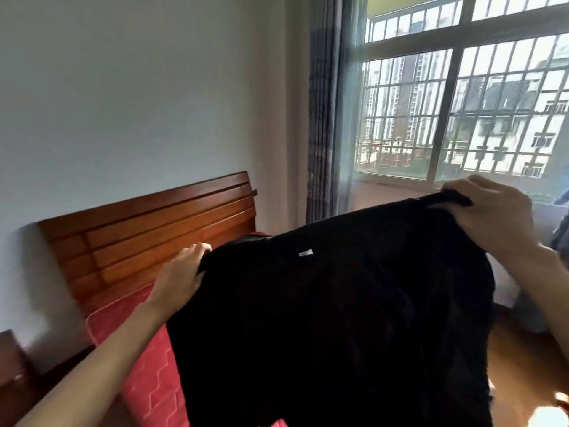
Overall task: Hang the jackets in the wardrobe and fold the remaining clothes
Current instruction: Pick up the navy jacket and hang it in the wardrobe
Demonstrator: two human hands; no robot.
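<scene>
Black cloth fills the middle and the 5 o'clock part of the view: a dark garment is held up in the air, spread between two bare hands, and hangs down past the lower edge of the frame. Its top edge runs slanted, lower on the 9 o'clock side and higher toward 2 o'clock. The left hand is seen at the 9 o'clock corner of the garment, its fingers curled over the top edge and clenched on the cloth, with the forearm reaching in from 7 o'clock. The right hand is seen at the 2 o'clock corner, where a bunched bit of the edge is gripped by curled fingers; its forearm comes in from 4 o'clock. A small white label shows near the top edge of the garment, between the two hands and nearer the left one. Whether the garment is a jacket or some other piece of clothing cannot be told, since the cloth is too dark. Behind it, at 8 o'clock, a red quilted mattress is partly hidden by the hanging cloth. A brown wooden headboard stands at 9 o'clock against a pale wall. A barred window is set at 1 o'clock, with a grey curtain hanging just beside it at 12 o'clock. Wooden floor is seen at 4 o'clock.
</scene>
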